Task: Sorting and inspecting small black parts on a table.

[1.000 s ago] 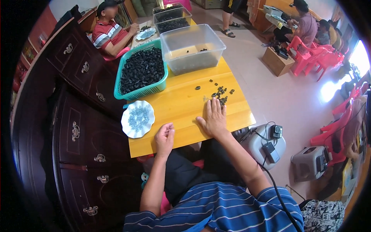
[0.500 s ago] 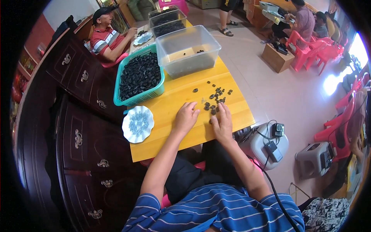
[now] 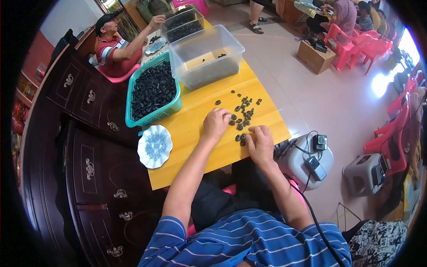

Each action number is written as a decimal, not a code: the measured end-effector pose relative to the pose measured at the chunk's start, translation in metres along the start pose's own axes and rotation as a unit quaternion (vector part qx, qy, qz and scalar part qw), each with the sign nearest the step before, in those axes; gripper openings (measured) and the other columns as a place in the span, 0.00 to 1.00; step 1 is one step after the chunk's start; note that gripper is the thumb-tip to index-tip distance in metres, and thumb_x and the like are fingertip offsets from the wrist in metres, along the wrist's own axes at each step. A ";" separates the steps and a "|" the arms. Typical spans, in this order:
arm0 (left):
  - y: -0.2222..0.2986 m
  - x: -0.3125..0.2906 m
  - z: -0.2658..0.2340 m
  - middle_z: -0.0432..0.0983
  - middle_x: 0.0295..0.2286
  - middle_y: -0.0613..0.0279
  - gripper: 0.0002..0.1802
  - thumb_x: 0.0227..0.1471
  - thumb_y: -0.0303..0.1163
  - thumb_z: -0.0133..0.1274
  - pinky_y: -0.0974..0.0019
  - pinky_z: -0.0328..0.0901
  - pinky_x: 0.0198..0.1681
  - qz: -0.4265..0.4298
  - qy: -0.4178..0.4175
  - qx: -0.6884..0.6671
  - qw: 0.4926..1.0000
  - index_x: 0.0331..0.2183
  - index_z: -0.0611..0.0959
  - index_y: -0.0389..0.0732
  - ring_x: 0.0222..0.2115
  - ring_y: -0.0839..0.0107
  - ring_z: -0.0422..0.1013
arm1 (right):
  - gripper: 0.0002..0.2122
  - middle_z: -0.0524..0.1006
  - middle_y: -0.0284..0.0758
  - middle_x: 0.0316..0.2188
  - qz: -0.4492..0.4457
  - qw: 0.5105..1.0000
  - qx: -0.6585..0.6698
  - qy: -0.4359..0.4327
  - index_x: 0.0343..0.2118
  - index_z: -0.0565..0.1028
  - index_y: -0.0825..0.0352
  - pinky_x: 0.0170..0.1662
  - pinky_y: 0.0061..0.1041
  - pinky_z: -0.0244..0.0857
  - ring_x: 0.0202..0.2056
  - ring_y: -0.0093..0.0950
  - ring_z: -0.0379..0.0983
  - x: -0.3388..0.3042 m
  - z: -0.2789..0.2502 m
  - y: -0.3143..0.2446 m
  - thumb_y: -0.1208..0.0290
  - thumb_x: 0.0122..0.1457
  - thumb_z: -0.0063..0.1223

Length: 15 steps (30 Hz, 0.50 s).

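Several small black ring-like parts [image 3: 245, 116] lie scattered on the yellow table [image 3: 195, 147]. Just left of them, my left hand [image 3: 216, 123] is closed, its fingers curled and pressed together; whatever is in its fingertips is too small to make out. My right hand [image 3: 262, 146] rests at the near side of the scatter, thumb apart from the bent fingers, with nothing visible in it. A couple of black parts sit beside its thumb. On the left, a white scalloped plate [image 3: 142, 153] bears small clear bluish pieces.
A teal basket [image 3: 176, 105] heaped with black parts and a clear plastic bin [image 3: 200, 73] with a few parts stand farther back. A co-worker in a red shirt [image 3: 116, 52] sits at the far left. Dark drawers [image 3: 95, 173] line the left; a white stool [image 3: 311, 153] holds devices at right.
My left hand has curled its fingers closed. My right hand has drawn back slightly, uncovering parts near its thumb. The co-worker's arm has risen toward the far bins. The view has shifted a little.
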<state>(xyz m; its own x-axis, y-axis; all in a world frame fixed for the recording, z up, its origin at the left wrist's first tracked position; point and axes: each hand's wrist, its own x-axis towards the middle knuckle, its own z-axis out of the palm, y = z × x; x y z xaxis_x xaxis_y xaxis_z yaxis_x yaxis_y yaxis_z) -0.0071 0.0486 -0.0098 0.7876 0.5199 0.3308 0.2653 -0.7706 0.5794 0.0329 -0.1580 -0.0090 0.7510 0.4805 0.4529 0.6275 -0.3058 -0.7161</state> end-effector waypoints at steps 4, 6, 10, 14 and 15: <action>-0.006 -0.005 0.000 0.79 0.29 0.53 0.07 0.47 0.29 0.61 0.55 0.71 0.38 0.008 0.013 -0.006 1.000 0.32 0.85 0.40 0.32 0.54 0.76 | 0.15 0.74 0.41 0.34 -0.007 0.997 -0.046 -0.064 0.40 0.76 0.65 0.44 0.40 0.65 0.40 0.42 0.72 -0.004 -0.005 -0.003 0.66 0.51 0.63; -0.006 -0.006 0.000 0.79 0.29 0.53 0.06 0.47 0.28 0.60 0.55 0.71 0.38 -0.010 0.017 -0.019 1.000 0.32 0.85 0.41 0.32 0.53 0.76 | 0.15 0.74 0.41 0.34 -0.019 0.995 -0.058 -0.073 0.40 0.76 0.65 0.43 0.40 0.64 0.40 0.42 0.72 -0.006 -0.006 -0.003 0.65 0.50 0.63; -0.009 -0.013 -0.006 0.79 0.29 0.52 0.05 0.48 0.28 0.59 0.54 0.71 0.39 -0.004 0.014 -0.005 1.000 0.32 0.84 0.40 0.33 0.52 0.76 | 0.15 0.74 0.40 0.33 -0.040 0.992 -0.087 -0.080 0.38 0.76 0.64 0.42 0.40 0.64 0.38 0.41 0.72 -0.008 -0.006 -0.007 0.64 0.49 0.63; -0.004 -0.021 -0.012 0.78 0.31 0.51 0.04 0.50 0.28 0.57 0.52 0.70 0.40 0.009 0.027 0.025 0.999 0.31 0.83 0.40 0.35 0.51 0.75 | 0.14 0.74 0.40 0.32 -0.054 0.990 -0.101 -0.077 0.37 0.76 0.64 0.41 0.40 0.64 0.37 0.40 0.72 -0.007 -0.001 -0.003 0.65 0.49 0.63; -0.003 -0.024 -0.013 0.78 0.32 0.51 0.04 0.51 0.28 0.56 0.52 0.70 0.40 0.013 0.029 0.030 0.999 0.31 0.83 0.40 0.36 0.50 0.74 | 0.14 0.74 0.39 0.32 -0.052 0.990 -0.108 -0.078 0.36 0.76 0.63 0.40 0.40 0.64 0.37 0.40 0.72 -0.007 -0.001 -0.002 0.65 0.48 0.63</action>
<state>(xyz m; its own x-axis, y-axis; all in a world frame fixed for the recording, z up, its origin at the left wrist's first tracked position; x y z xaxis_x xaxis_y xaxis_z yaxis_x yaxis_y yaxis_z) -0.0341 0.0431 -0.0096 0.7612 0.5187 0.3893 0.2796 -0.8041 0.5246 0.0267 -0.1611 -0.0103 0.6497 0.6348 0.4183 0.7415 -0.4081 -0.5326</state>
